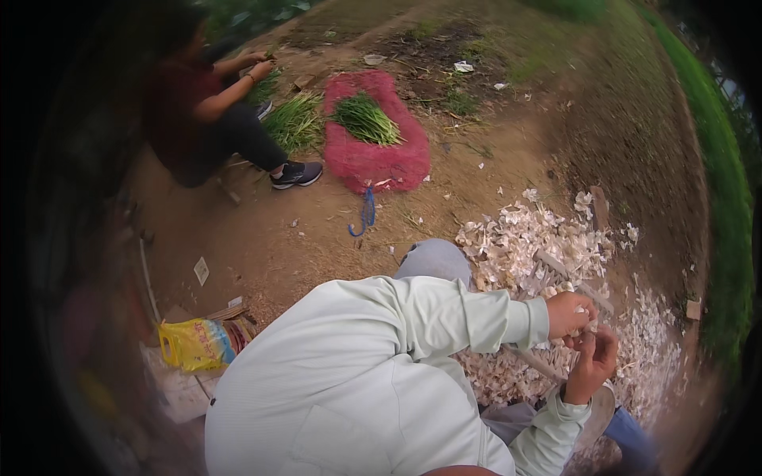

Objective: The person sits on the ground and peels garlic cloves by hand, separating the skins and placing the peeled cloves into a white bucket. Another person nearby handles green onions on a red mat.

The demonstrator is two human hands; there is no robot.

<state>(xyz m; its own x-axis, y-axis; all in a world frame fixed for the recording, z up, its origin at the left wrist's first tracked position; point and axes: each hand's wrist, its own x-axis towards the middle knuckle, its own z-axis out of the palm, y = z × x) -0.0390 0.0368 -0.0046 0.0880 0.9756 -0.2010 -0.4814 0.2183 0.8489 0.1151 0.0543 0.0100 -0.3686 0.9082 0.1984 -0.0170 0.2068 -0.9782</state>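
Note:
My left hand (568,315) and my right hand (595,362) meet at the right of the view, fingertips almost touching. Between them they pinch a small whitish piece (590,326), which looks like a garlic clove or bulb with papery skin. Fingers cover much of it. Just beyond my left hand are a few pale, rounded pieces (556,290), perhaps garlic. Wooden slats (550,262) lie among a heap of papery skins (518,238) under and around my hands. The rounded rim of a pale object (604,401) shows beside my right wrist, partly covered by my sleeve.
A seated person (220,113) at upper left handles green stalks. Beside them are a pile of cut greens (294,122) and a pink mesh sack (375,166) bearing a green bundle (366,119). A blue cord (368,208) trails from the sack. A yellow printed bag (193,345) lies behind me.

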